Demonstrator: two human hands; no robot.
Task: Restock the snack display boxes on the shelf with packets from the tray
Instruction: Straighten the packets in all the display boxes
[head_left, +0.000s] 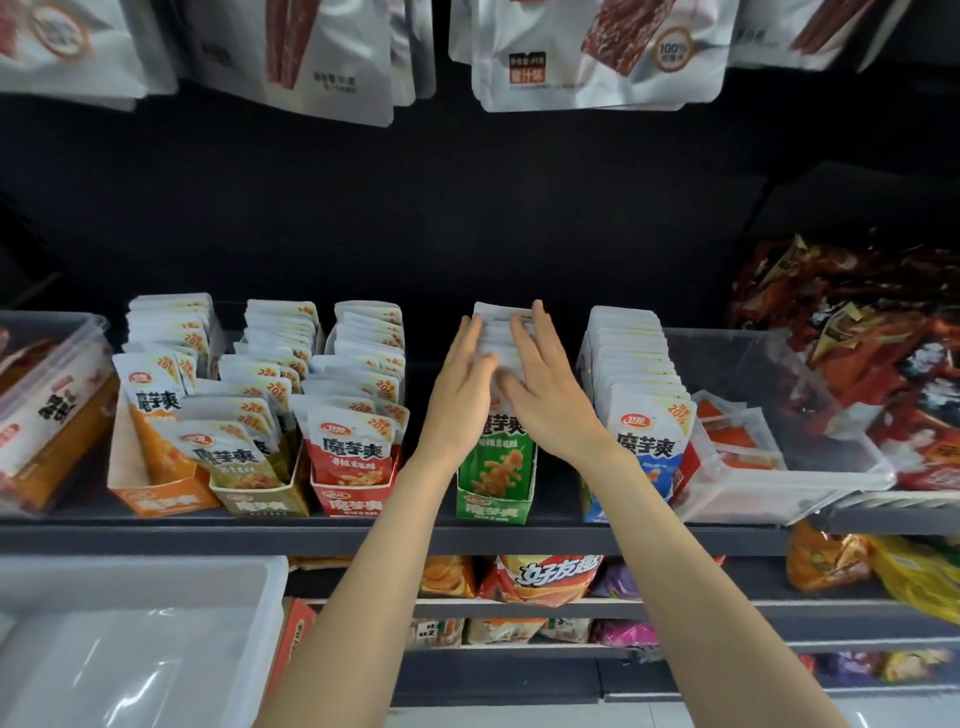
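Both hands, left hand (464, 384) and right hand (545, 387), rest straight, unclenched fingers atop green box (494, 486) packets (500, 332), likely light, soft, slippery; squeeze their sides.

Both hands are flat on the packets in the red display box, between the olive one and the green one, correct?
Not the red box. The head view shows the left hand and right hand resting with straight fingers on the packets in the green display box, which stands between the red box and the blue box.
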